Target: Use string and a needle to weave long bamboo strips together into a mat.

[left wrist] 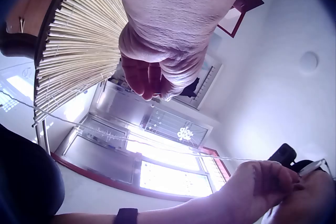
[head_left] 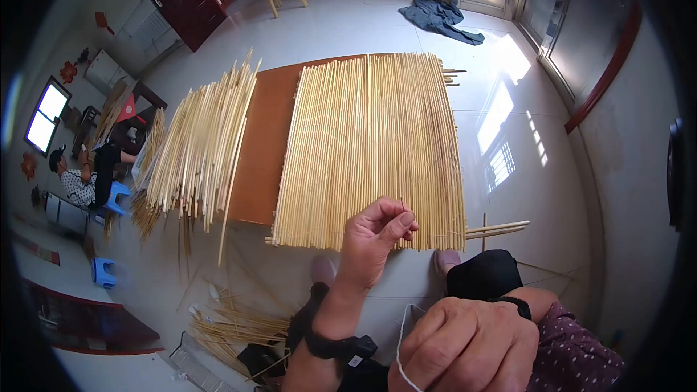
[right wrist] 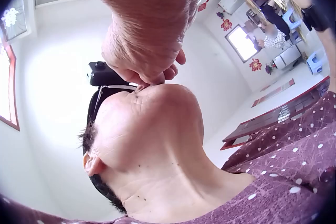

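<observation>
Head view first: beyond the left hand (head_left: 377,238) spreads a reddish-brown flat board (head_left: 263,147), carrying a broad mat of straight straw-coloured stalks (head_left: 370,145), its near edge right behind those fingers; whether they touch it, I can't tell. Off to that hand's left, a loose pile of pale stalks (head_left: 200,145)! Nearest the camera, the right hand (head_left: 465,348), fingers curled, grips a thin white string (head_left: 398,345), up by the mouth in the right wrist view. And the left pinches a fine dark sliver (head_left: 402,205).
</observation>
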{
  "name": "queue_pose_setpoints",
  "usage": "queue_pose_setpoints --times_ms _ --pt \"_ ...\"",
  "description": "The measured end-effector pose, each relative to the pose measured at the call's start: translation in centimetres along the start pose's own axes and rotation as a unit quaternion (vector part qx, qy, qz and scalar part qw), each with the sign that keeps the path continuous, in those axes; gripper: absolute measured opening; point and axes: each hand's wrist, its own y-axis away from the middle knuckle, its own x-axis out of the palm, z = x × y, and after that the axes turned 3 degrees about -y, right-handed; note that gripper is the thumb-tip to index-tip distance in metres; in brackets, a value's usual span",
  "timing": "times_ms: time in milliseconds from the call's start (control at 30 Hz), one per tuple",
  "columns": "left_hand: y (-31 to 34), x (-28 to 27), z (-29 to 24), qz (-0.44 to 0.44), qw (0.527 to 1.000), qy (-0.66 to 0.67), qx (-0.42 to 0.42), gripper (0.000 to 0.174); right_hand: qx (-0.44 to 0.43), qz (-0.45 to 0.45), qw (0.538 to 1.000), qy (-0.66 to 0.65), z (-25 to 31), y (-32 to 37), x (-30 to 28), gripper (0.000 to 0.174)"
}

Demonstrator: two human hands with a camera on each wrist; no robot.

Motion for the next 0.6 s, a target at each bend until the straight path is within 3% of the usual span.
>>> queue_pose_setpoints --times_ms 33,67,133,167,233,267,333,600 --pt "-0.1 0.0 -0.1 -0.007 1.000 0.001 -0.003 0.013 -0.093 -0.007 0.996 0.015 -0.8 0.1 0.2 0.006" --pt "-0.1 -0.1 -0.2 -0.003 1.000 -0.001 -0.003 0.010 -0.087 -0.012 0.996 0.012 -0.2 0.4 0.3 0.006" --pt "0.0 -0.2 -0.3 -0.009 1.000 -0.001 -0.009 0.006 0.088 -0.005 0.996 -0.009 1.7 0.9 0.3 0.007" --pt "-0.1 -0.3 -0.3 -0.007 1.000 -0.002 -0.008 0.007 0.093 -0.008 0.996 -0.012 2.3 0.5 0.1 0.007" --pt "0.0 -0.6 -0.3 -0.002 1.000 -0.005 -0.008 0.008 0.214 0.039 0.976 -0.017 2.9 -0.4 -0.2 0.007" --pt "0.0 -0.7 -0.3 -0.004 1.000 -0.002 -0.009 0.008 0.217 0.038 0.975 -0.017 2.5 0.0 -0.1 0.007" --pt "0.1 -0.7 -0.4 0.001 1.000 -0.004 0.005 0.008 0.113 0.017 0.993 -0.020 1.5 1.2 0.2 0.007" --pt "0.4 -0.9 -1.3 -0.028 0.999 0.009 0.031 0.011 0.168 -0.004 0.985 -0.048 1.7 0.8 0.1 0.010"
